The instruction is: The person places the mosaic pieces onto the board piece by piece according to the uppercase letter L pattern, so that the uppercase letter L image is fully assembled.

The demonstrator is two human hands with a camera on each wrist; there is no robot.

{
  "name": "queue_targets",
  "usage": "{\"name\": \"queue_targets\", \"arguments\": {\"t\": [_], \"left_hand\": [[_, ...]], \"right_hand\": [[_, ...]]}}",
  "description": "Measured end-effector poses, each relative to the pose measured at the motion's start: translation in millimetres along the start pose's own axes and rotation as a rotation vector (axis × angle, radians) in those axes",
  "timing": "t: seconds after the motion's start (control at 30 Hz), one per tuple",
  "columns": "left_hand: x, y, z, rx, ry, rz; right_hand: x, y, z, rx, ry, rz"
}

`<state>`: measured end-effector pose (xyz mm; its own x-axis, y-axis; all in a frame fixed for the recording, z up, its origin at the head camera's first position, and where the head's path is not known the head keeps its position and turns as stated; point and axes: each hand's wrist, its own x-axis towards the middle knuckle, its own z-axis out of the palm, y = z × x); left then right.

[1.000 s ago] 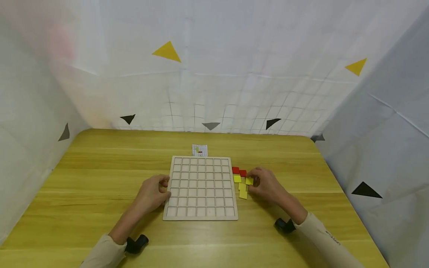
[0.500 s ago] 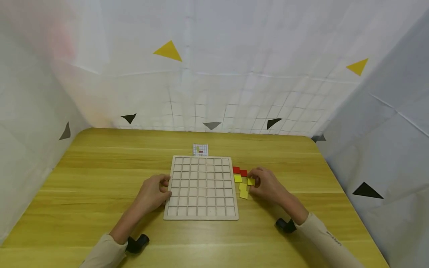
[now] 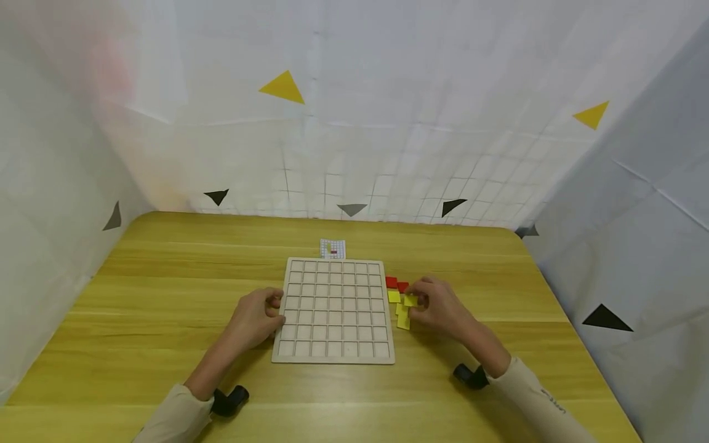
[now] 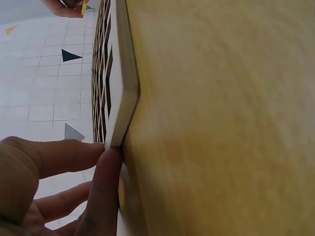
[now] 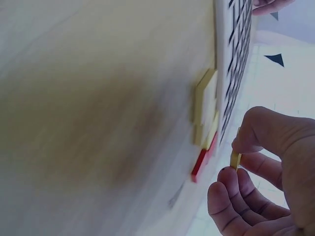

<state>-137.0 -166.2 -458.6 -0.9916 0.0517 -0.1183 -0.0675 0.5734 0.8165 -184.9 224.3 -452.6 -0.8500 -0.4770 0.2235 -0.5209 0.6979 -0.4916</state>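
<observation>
On the wood-grain surface [image 3: 454, 406], one square board [image 3: 333, 360], pale wood, is lying flat, its gridded cells showing bare. One left hand [image 3: 255, 317] is resting thumb and forefinger, tips apart, against the board's left edge. One right hand [image 3: 440, 311] is pinching a yellow tile [image 3: 410, 301] between thumb and fingers — the piece is hanging above the surface, just right of the board. Loose stock, beside the board's right edge: two red tiles [image 3: 391, 282] are lying farther off; three loose yellow tiles [image 3: 403, 323] are lying nearer, the held piece partly covering one in the head view. One small card [image 3: 340, 244], printed with a grid and coloured marks, is lying at the board's far edge. Two beige sleeves [image 3: 176, 415] are covering the forearms. White sheeting [image 3: 365, 74], bearing coloured triangles, is enclosing the surface.
</observation>
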Motion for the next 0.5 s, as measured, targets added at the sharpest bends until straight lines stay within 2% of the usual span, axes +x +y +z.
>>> {"name": "queue_targets", "arguments": {"t": [0.5], "left_hand": [[-1.2,0.6,1.2,-0.023,0.004,-0.002]], "right_hand": [[18.7,-32,10,0.052,-0.022,-0.049]]}}
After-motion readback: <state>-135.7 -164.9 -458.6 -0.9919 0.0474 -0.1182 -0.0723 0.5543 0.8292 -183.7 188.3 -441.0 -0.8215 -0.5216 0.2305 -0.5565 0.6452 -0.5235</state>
